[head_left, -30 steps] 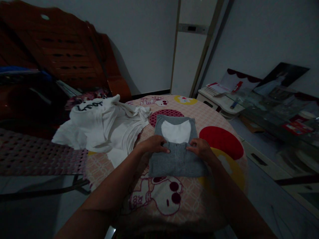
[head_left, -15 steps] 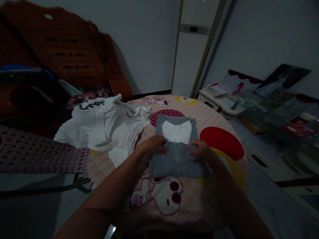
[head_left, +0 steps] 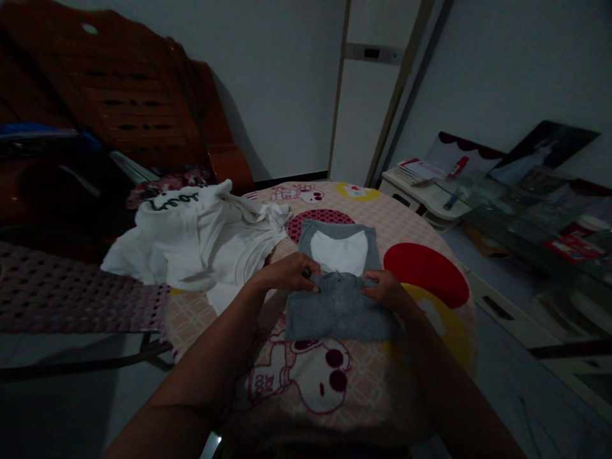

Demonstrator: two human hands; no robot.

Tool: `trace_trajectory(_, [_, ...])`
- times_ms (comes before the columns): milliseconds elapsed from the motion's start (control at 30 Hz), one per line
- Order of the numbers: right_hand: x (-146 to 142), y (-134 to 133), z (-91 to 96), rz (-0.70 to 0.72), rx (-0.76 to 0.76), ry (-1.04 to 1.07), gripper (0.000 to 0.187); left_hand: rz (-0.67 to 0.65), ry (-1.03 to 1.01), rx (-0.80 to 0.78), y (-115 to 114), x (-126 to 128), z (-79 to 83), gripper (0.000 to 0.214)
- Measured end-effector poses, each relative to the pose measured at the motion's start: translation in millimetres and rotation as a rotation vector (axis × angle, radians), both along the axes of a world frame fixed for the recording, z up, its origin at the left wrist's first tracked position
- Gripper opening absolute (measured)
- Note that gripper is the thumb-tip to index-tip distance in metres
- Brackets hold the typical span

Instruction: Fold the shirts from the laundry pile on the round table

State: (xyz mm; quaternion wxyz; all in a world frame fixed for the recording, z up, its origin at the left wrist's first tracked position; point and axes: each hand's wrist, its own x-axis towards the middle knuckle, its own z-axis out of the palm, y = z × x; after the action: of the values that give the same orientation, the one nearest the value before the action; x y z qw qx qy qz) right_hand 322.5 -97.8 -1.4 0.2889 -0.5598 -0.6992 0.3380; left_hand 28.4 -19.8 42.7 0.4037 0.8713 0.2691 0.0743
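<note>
A grey garment (head_left: 340, 306) with a white panel lies partly folded in the middle of a round table covered by a pink cartoon-print cloth (head_left: 306, 376). My left hand (head_left: 285, 273) pinches the folded grey edge on its left side. My right hand (head_left: 385, 290) grips the same edge on its right side. Both hands have their fingers curled on the fabric, and the near half of the garment is doubled over toward the white panel.
A heap of white clothes (head_left: 191, 239) with black lettering sits on the table's left. A dark wooden chair (head_left: 129, 95) stands behind it, and a perforated chair seat (head_left: 71, 299) lies at the left. A low shelf with papers (head_left: 430, 185) and a glass table (head_left: 535, 223) are at the right.
Both hands have lifted the grey folded edge slightly and drawn it a little farther up over the white panel. The left hand's fingers have curled tighter.
</note>
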Motion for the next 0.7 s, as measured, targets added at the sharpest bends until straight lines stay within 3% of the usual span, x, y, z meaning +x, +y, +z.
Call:
trace_trajectory(133, [0, 1, -0.7, 0.0, -0.007, 0.008, 0.009, 0.13, 0.205, 0.264, -3, 3, 2.6, 0.011])
trace_trajectory(233, [0, 2, -1.4, -0.005, 0.006, -0.014, 0.008, 0.165, 0.357, 0.402, -2, 7, -3.3, 0.015])
trace_trajectory(433, [0, 1, 0.4, -0.003, 0.001, -0.009, 0.007, 0.174, 0.462, 0.397, -5, 12, -9.2, 0.042])
trace_trajectory(700, [0, 0, 1.3, -0.003, -0.032, 0.014, 0.009, 0.086, 0.445, 0.398, -7, 17, -11.8, 0.017])
